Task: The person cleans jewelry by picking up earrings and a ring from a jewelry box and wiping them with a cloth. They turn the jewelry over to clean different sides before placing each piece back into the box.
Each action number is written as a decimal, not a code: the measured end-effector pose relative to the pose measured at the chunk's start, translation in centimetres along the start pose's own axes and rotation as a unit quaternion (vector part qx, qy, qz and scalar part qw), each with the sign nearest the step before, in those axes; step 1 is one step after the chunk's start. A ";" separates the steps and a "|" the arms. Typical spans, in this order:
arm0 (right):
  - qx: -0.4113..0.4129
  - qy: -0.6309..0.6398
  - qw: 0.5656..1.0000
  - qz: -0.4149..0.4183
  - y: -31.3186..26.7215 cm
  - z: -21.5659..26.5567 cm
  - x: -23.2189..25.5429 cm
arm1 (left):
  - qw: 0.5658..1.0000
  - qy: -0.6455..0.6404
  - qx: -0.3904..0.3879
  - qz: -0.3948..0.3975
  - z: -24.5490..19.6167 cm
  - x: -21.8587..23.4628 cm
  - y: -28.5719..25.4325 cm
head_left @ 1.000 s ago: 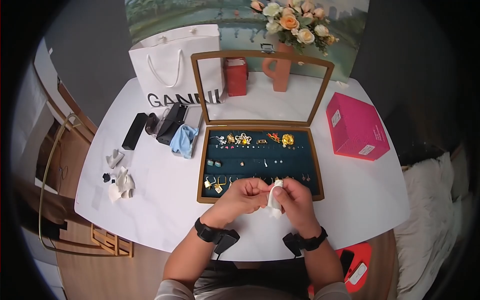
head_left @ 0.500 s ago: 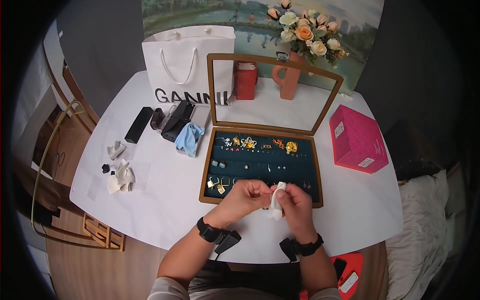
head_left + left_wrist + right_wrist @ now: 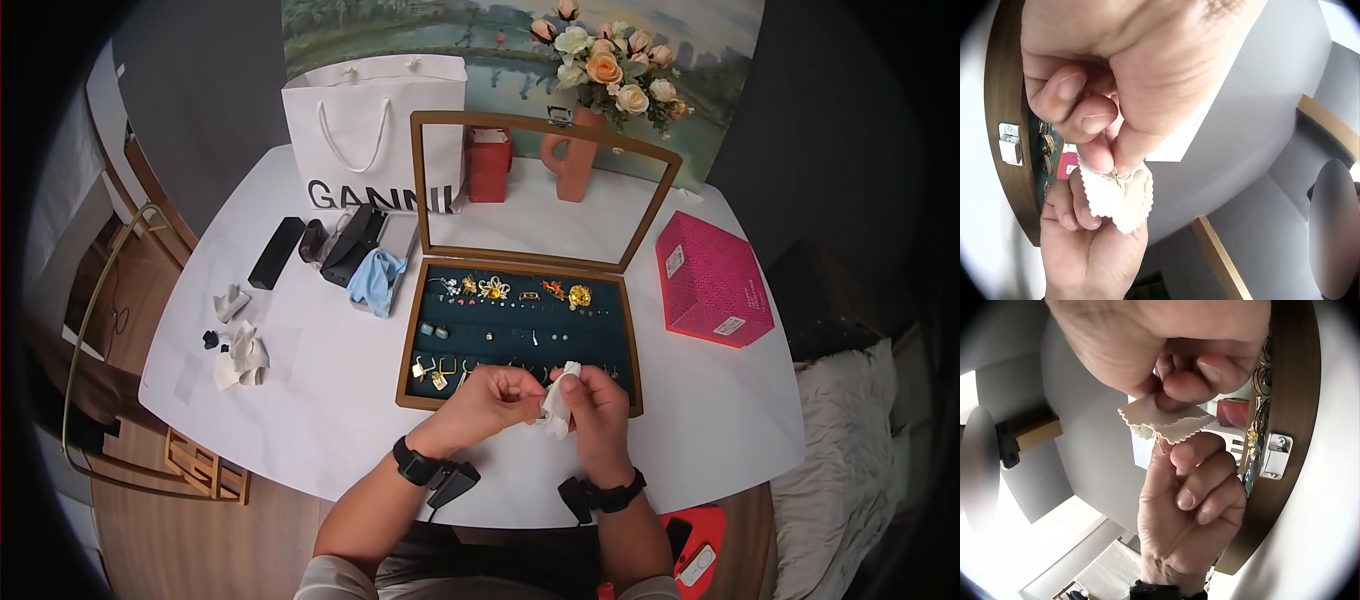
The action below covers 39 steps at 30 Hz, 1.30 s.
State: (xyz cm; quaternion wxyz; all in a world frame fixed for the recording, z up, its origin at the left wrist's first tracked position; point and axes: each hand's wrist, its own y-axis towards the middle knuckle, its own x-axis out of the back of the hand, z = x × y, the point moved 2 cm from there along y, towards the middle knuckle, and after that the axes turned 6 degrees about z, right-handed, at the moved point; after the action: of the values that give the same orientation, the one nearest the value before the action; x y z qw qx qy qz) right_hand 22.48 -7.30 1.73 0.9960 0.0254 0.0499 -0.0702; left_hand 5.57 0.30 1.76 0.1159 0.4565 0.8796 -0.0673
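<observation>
In the head view my left hand (image 3: 480, 402) and right hand (image 3: 603, 418) meet over the front edge of an open wooden jewelry box (image 3: 406, 352). Thumb and index finger of the left hand pinch a small, thin gold earring (image 3: 1117, 177). My right hand grips a cream polishing cloth (image 3: 562, 402) with zigzag edges. In the right wrist view the cloth folds round part of the earring, hiding it. Rows of earrings and brooches (image 3: 493, 288) sit on the box's dark green lining, and its glass lid (image 3: 424, 190) stands raised. Both hands cover part of the front row.
Left of the box lie a blue cloth (image 3: 376, 284), a black case (image 3: 352, 240), a long black box (image 3: 276, 253) and crumpled cream cloths (image 3: 241, 360). A white paper bag (image 3: 375, 130), a red box (image 3: 488, 165) and a flower vase (image 3: 574, 170) stand behind. At right is a pink box (image 3: 715, 280).
The cloth has shifted slightly right and spread a little between the fingers, with the right hand's grip adjusting. The head view has also moved since the oldest frame.
</observation>
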 end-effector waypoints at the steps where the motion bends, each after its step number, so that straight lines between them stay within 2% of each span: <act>1: -0.003 -0.001 1.000 0.010 0.0 -0.1 -0.1 | 1.000 -0.001 -0.003 -0.003 0.1 0.0 0.0; 5: -0.009 -0.008 0.999 0.040 0.0 -0.1 -0.2 | 1.000 -0.003 0.001 -0.011 0.1 0.2 0.1; 8: 0.010 -0.015 1.000 0.005 0.0 0.5 -0.3 | 1.000 -0.002 -0.003 -0.005 0.5 0.4 0.2; 17: -0.003 -0.005 0.999 0.038 0.0 0.1 -0.3 | 1.000 -0.006 -0.009 -0.009 0.6 0.2 0.3; 26: 0.002 0.010 1.000 0.008 -0.1 0.4 -0.1 | 1.000 -0.003 0.012 -0.005 -0.2 -0.1 0.0; 35: 0.002 0.001 0.999 0.038 -0.1 0.4 -0.4 | 1.000 -0.007 0.020 -0.023 -0.4 -0.3 0.0; 39: 0.001 0.006 1.000 0.020 -0.2 0.6 -0.4 | 0.999 0.000 0.024 -0.024 -0.5 -0.3 0.0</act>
State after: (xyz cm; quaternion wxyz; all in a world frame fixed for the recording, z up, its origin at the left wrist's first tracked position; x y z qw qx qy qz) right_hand 22.17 -7.46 2.41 0.9969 0.0272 0.0548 -0.0504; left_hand 5.67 0.14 2.37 0.1035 0.4377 0.8885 -0.0910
